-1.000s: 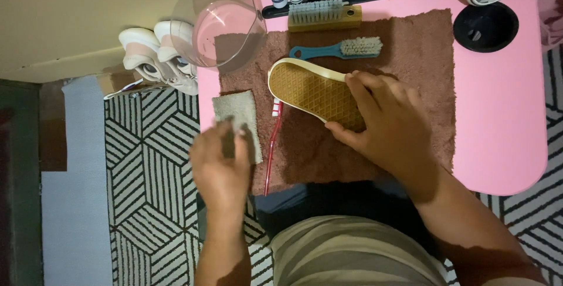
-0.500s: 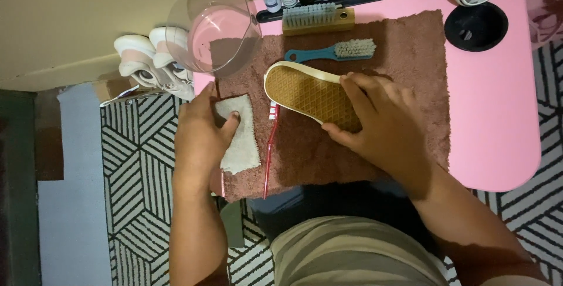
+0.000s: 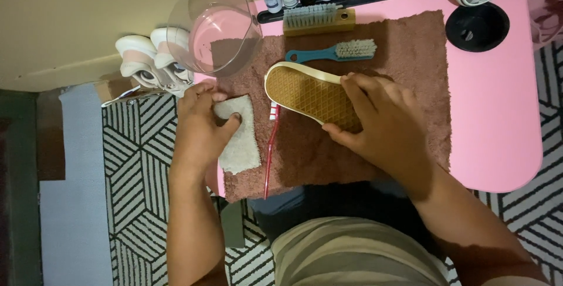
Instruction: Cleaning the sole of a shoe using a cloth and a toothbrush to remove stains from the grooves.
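Head view: a brown towel (image 3: 363,157) is spread over a pink table (image 3: 498,116).
Right hand (image 3: 381,124): closed over a shoe (image 3: 308,93) lying sole-up on the towel.
Left hand (image 3: 199,127): fingers are curled on a pale cloth (image 3: 240,139) at the towel's left edge.
Beside cloth: a red toothbrush (image 3: 270,151) is laid lengthwise.

The left hand (image 3: 199,130) has brought the pale cloth (image 3: 239,139) onto the brown towel's (image 3: 328,157) edge.
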